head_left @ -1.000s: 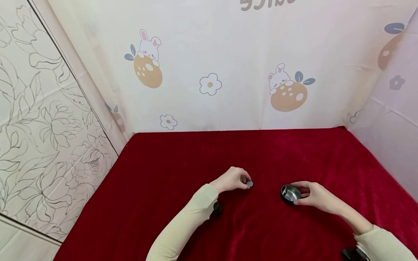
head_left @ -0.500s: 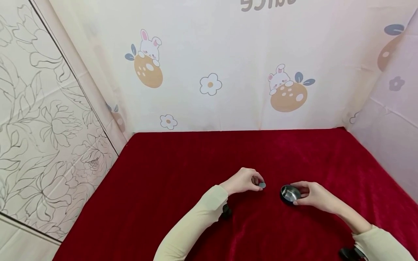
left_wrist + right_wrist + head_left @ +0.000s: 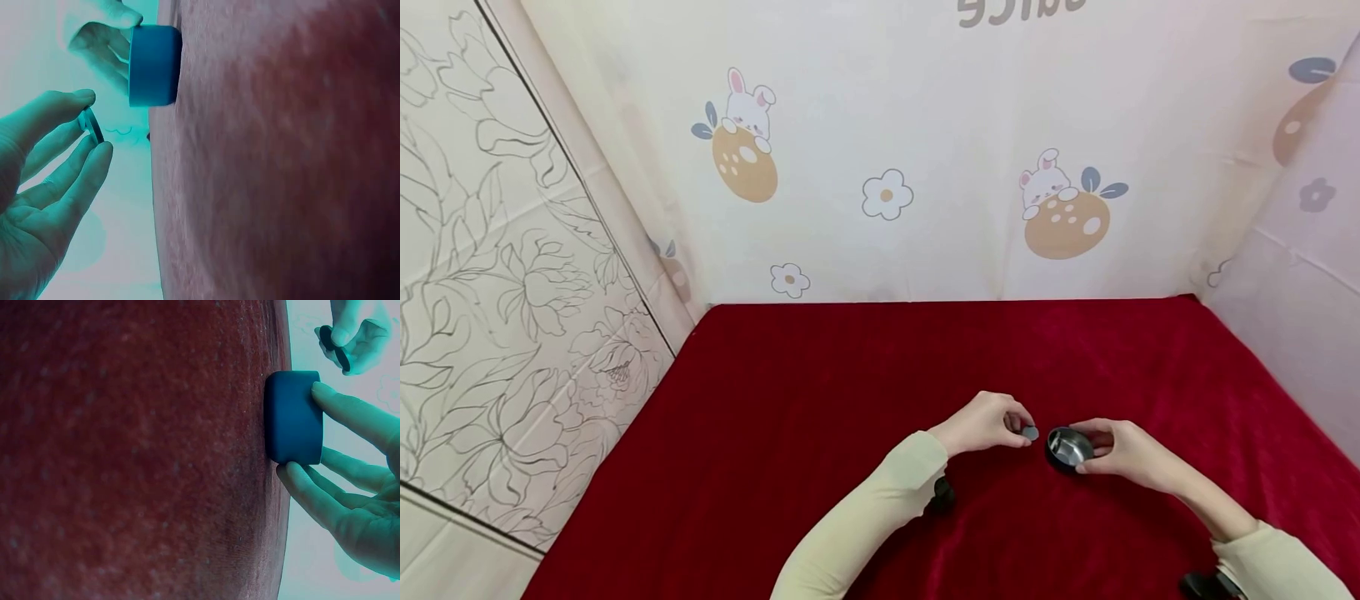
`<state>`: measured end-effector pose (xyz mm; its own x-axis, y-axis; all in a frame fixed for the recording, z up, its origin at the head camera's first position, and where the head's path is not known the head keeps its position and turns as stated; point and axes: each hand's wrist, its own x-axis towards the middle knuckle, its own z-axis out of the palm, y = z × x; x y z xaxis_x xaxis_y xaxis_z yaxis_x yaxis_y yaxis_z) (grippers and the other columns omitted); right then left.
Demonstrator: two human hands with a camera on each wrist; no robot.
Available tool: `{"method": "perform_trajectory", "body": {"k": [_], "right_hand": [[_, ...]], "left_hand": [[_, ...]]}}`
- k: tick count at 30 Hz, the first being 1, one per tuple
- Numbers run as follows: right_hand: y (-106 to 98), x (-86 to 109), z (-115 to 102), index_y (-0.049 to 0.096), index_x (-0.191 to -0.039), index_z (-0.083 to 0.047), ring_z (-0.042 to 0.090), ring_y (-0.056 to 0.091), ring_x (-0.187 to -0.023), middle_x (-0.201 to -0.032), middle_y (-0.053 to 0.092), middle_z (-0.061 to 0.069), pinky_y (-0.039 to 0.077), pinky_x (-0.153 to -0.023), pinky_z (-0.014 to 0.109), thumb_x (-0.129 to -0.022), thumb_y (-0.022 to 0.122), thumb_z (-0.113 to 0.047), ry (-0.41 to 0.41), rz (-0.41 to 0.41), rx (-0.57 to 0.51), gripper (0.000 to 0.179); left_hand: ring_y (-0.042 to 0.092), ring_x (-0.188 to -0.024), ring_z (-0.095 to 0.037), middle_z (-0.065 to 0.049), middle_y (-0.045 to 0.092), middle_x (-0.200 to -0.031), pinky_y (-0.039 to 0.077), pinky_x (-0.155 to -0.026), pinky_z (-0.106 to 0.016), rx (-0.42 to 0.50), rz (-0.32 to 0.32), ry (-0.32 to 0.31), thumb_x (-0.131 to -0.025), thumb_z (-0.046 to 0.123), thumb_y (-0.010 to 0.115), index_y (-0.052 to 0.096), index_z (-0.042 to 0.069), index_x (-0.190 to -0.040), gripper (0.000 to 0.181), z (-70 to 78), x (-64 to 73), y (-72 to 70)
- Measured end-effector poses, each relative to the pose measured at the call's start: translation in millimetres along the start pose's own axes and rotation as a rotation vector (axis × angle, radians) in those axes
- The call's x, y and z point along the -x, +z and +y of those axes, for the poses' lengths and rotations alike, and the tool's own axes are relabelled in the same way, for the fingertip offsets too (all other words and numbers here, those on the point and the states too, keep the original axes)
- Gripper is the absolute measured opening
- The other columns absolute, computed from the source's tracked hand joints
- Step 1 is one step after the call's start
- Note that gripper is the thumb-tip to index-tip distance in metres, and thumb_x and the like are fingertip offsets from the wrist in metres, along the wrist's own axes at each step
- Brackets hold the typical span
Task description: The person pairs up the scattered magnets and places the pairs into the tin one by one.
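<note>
My left hand pinches a small flat grey disc between thumb and fingertips. In the left wrist view the disc is edge-on, raised off the cloth. Just to its right stands a small round dark bowl with a shiny metal inside; something small and pale shows at the left of its interior. My right hand holds this bowl by its right side, thumb at the near edge and fingers on the far edge. The right wrist view shows the bowl's smooth side wall between the fingertips, its base on the cloth.
A red velvet cloth covers the table. Behind it hangs a pale curtain printed with rabbits and flowers. To the left is a panel with flower line drawings. Dark wrist cameras sit under both sleeves.
My left hand has moved right with the disc, from well left of the bowl to close beside its rim. The right hand and the bowl have stayed in place.
</note>
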<state>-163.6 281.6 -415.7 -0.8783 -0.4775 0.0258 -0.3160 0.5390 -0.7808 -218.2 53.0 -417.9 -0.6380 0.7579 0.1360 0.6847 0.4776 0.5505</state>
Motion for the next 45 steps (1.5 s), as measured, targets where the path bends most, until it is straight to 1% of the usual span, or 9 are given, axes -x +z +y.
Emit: {"method": "perform_trajectory", "body": {"k": [3,8,11,18,26,31,37,45], "right_hand": [[0,0.7,0,0.049,-0.109,0.017,0.008,0.059,-0.079,-0.098,0.058,0.024,0.048,-0.063,0.020,-0.071,0.073,-0.010,0.001,-0.003,-0.011,0.053],[-1,0.9,0,0.049,-0.111,0.016,0.010,0.060,-0.080,-0.100,0.057,0.024,0.049,-0.064,0.020,-0.071,0.073,-0.012,0.010,-0.002,-0.015,0.054],[-1,0.6,0,0.049,-0.111,0.016,0.011,0.061,-0.080,-0.100,0.057,0.024,0.049,-0.064,0.020,-0.071,0.073,-0.014,0.021,-0.001,-0.010,0.055],[-2,0.1,2,0.049,-0.111,0.016,0.010,0.060,-0.081,-0.101,0.057,0.024,0.049,-0.063,0.021,-0.071,0.073,-0.016,0.041,-0.002,0.003,0.057],[0,0.0,0,0.050,-0.109,0.016,0.010,0.060,-0.080,-0.099,0.058,0.023,0.049,-0.063,0.021,-0.071,0.073,-0.013,0.008,0.021,0.018,0.053],[-1,0.5,0,0.049,-0.111,0.016,0.010,0.060,-0.081,-0.101,0.057,0.023,0.049,-0.064,0.021,-0.072,0.072,-0.015,0.023,0.011,0.015,0.055],[-2,0.1,0,0.049,-0.111,0.016,0.008,0.060,-0.081,-0.103,0.057,0.025,0.049,-0.064,0.020,-0.072,0.072,-0.016,0.033,0.004,0.027,0.056],[-2,0.0,1,0.050,-0.110,0.016,0.005,0.060,-0.080,-0.101,0.057,0.024,0.049,-0.062,0.020,-0.072,0.072,-0.012,-0.011,0.015,0.034,0.053]], "left_hand": [[0.047,-0.066,0.006,0.010,0.057,-0.079,0.038,-0.059,-0.003,0.003,0.001,0.004,-0.077,0.021,0.068,0.068,0.013,-0.095,0.019,3.9,-3.2,3.9],[0.047,-0.066,0.008,0.012,0.057,-0.077,0.037,-0.059,-0.003,0.008,0.005,-0.025,-0.077,0.022,0.069,0.068,0.014,-0.094,0.019,10.0,-7.5,9.3],[0.047,-0.065,0.008,0.011,0.057,-0.077,0.037,-0.058,-0.003,0.009,0.007,-0.032,-0.077,0.022,0.069,0.068,0.014,-0.094,0.019,13.1,-9.6,12.0],[0.047,-0.064,0.009,0.012,0.058,-0.077,0.037,-0.058,-0.003,0.021,0.009,-0.037,-0.077,0.022,0.069,0.068,0.014,-0.095,0.020,16.0,-13.8,19.1],[0.047,-0.066,0.009,0.012,0.059,-0.078,0.037,-0.060,-0.002,0.047,0.040,-0.074,-0.076,0.022,0.070,0.068,0.014,-0.096,0.022,17.9,-19.4,26.2],[0.047,-0.066,0.010,0.012,0.059,-0.079,0.037,-0.060,-0.002,0.061,0.059,-0.090,-0.075,0.022,0.070,0.068,0.013,-0.097,0.023,20.2,-21.5,29.6],[0.047,-0.066,0.010,0.012,0.058,-0.079,0.036,-0.059,-0.002,0.061,0.056,-0.099,-0.076,0.023,0.070,0.068,0.014,-0.097,0.023,23.9,-23.9,31.3],[0.046,-0.066,0.011,0.013,0.058,-0.081,0.037,-0.058,-0.002,0.047,0.071,-0.107,-0.075,0.025,0.070,0.069,0.015,-0.097,0.024,27.2,-26.5,33.3]]}}
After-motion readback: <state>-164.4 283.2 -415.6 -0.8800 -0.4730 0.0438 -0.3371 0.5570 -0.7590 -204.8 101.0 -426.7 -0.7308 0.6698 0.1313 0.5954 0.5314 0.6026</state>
